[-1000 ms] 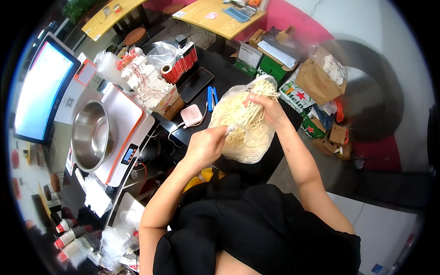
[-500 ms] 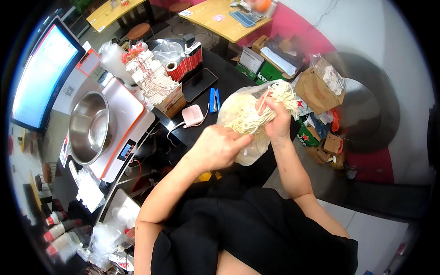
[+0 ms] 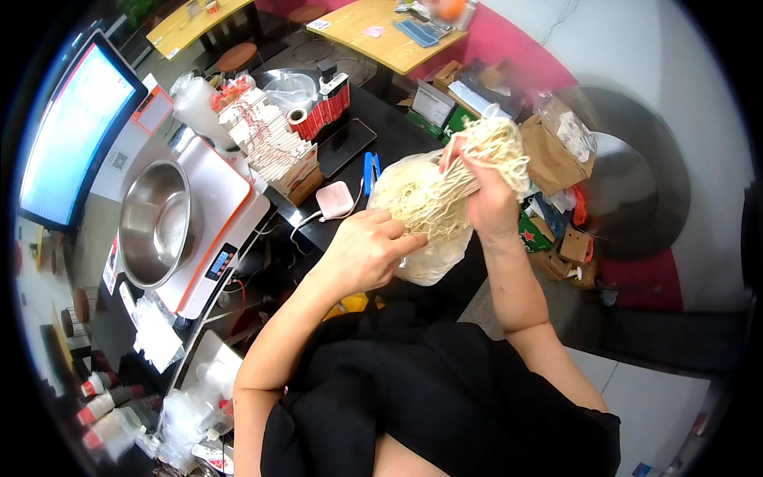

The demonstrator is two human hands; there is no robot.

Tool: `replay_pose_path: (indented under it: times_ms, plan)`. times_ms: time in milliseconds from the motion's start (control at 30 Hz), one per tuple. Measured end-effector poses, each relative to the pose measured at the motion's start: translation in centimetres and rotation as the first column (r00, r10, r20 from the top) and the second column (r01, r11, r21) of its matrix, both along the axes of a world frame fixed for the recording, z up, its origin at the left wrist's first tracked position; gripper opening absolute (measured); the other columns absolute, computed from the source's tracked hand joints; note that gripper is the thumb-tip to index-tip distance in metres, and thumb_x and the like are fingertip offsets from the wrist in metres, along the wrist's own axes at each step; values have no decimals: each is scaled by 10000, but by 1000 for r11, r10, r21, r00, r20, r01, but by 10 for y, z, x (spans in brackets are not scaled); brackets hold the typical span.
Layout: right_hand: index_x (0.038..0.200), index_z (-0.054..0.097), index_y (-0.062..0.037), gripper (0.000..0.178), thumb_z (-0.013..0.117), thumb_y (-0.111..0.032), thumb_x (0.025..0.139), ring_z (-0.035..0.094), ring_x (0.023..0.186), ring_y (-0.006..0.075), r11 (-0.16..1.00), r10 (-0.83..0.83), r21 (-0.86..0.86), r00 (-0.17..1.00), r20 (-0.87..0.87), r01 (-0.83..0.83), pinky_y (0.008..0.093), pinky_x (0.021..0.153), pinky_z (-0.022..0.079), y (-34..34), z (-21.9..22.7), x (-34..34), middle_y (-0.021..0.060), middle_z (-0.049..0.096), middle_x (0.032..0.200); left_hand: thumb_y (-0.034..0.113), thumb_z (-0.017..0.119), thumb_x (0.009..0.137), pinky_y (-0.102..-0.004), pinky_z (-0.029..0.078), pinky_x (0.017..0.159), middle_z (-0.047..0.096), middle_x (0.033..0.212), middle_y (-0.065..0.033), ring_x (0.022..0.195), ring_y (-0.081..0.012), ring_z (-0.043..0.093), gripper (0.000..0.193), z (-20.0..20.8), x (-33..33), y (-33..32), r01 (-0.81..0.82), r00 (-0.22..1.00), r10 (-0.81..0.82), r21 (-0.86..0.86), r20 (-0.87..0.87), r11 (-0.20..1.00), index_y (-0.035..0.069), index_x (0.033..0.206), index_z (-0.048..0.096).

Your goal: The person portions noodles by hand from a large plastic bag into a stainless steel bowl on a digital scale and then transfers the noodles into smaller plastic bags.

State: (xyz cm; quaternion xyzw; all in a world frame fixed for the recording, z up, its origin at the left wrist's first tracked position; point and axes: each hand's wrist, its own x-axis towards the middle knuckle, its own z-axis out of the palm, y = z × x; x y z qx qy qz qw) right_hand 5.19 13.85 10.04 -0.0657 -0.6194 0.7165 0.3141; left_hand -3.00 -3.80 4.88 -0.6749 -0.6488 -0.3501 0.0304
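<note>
A thick bunch of pale noodles (image 3: 494,145) is gripped in my right hand (image 3: 493,199), raised above a clear plastic bag (image 3: 433,266). Strands trail from this bunch down to more noodles lying in the bag's mouth. At the near left side of the bag, my left hand (image 3: 362,248) is closed on its edge, with the fingertips against the noodles. Part of that grip is hidden behind the fingers. Just beyond the bag lies a blue stapler (image 3: 371,172) on the black counter, beside a small pink charger-like box (image 3: 335,199) with a white cable.
To the left, a steel bowl (image 3: 159,225) sits on a white and orange scale (image 3: 208,171), near a lit monitor (image 3: 79,131). Stacked paper packets (image 3: 266,135) and a black tray (image 3: 347,148) are farther back. Cardboard boxes (image 3: 548,155) pile up at the right.
My right hand has lifted the bunch of noodles slightly up and to the right, drawing the strands longer. My left hand has stayed nearly in place at the bag.
</note>
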Motion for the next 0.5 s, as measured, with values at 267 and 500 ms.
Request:
replay_pose_path:
  times_ms: [267,500]
  plan:
    - [917,561,4,159,480,-128,956,546,750,193,997,20,-66,992,-127,-29,319,721,449,8,52,-13,100,560,777,45,677,631,-358,445,613,486,673,-14,696,-234,541,396,0,3,-6,-7,1000,7,-12,6,1000,146,1013,698]
    - [949,608,14,124,536,-82,919,614,784,171,994,107,14,979,174,-111,295,733,484,19,-9,-12,89,633,839,95,707,658,-356,446,667,542,712,-4,736,-218,565,290,-12,5,-14,-32,994,14,-170,-105,985,143,943,677]
